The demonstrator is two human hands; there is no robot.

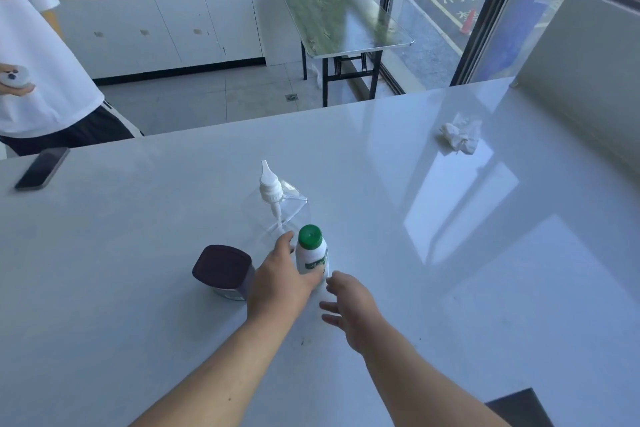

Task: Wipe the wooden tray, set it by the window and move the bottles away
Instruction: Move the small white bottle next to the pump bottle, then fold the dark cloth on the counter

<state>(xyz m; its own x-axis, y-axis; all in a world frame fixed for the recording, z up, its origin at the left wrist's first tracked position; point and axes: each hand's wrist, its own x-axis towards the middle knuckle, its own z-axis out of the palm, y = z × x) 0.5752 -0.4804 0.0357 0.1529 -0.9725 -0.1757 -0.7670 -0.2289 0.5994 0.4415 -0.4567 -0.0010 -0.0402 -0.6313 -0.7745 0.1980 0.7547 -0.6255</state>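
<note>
A white bottle with a green cap (311,251) stands upright on the white table (450,253). My left hand (280,276) is wrapped around its lower left side. My right hand (349,308) hovers just right of and below the bottle, fingers spread, holding nothing. Behind the bottle stands a clear pump bottle with a white nozzle (277,204). A can with a dark purple lid (223,270) sits to the left of my left hand. No wooden tray shows on the white table.
A crumpled white tissue (460,137) lies at the far right, a dark phone (42,168) at the far left edge. A person in a white shirt (34,55) stands beyond the table. A wood-topped folding table (343,17) stands by the window.
</note>
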